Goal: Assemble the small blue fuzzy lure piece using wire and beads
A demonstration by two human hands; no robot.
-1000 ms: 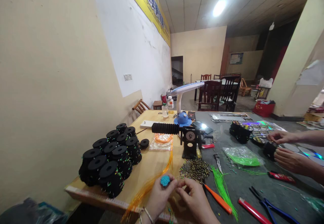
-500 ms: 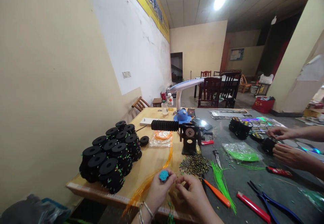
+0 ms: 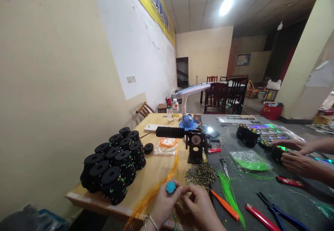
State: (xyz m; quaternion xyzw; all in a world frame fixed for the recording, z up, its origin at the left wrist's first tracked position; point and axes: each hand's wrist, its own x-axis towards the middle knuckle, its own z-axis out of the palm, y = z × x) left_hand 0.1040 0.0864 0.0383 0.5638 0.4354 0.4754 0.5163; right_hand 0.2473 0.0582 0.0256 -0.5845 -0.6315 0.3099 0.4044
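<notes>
Left hand and right hand pinch something too small to tell. Filled spools stack at ten o'clock; loose beads lie unused at one o'clock.

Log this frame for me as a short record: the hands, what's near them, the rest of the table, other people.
Left hand: teal ring on a finger, fingertips meeting the right's
Right hand: fingertips pinched; held item too small to tell
Under hands: orange strands
Nearby: beads, green strands, orange tool
Rest: black spools, winder, pliers
Others: co-worker's hands at far right
</notes>
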